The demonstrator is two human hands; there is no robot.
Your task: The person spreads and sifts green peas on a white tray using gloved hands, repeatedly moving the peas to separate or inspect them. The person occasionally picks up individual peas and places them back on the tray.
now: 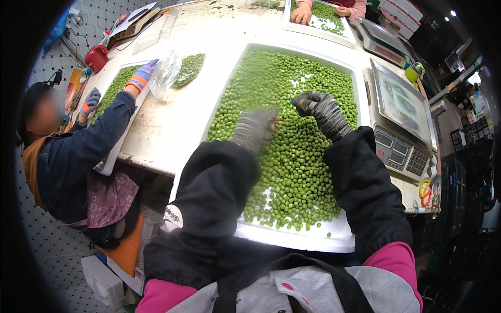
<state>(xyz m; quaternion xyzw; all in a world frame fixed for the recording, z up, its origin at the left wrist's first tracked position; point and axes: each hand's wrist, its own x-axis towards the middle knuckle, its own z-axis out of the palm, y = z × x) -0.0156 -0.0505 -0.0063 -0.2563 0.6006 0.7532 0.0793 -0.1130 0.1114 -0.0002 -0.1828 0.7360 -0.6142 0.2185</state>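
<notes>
A white foam tray (297,240) lies before me, spread with shelled green peas (301,187). White patches of its bottom show through near the front and toward the back. My left hand (256,127), in a grey knit glove with bare fingertips, is over the left middle of the peas and blurred. To its right, my right hand (319,111) wears a striped grey glove with dark blue at the fingertips. Its fingers curl downward, close to the peas. Whether either hand holds any peas is hidden by the fingers or the blur.
Right of the tray stand a digital scale (403,117) and scissors (426,191) with yellow and orange handles. At left, a co-worker (90,148) in striped gloves has another pea tray and a clear plastic bag (166,74). Across the table, another person's hand (301,13) touches a third tray.
</notes>
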